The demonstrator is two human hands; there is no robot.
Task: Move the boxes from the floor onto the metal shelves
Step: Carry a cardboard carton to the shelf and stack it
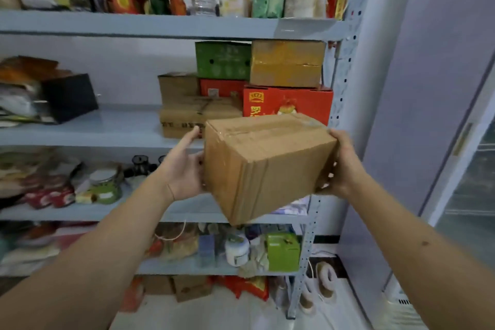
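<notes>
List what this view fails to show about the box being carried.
- Cardboard box: far side and bottom face away from the head camera.
- Left hand and right hand: fingertips hidden behind the box.
- Its tape and markings: blurred, unreadable.

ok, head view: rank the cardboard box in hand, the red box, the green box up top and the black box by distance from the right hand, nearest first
1. Cardboard box: held by the right hand at its right end.
2. Red box: on the shelf just above and left.
3. Green box: higher, further left, stacked.
4. Black box: far left on that shelf.
</notes>
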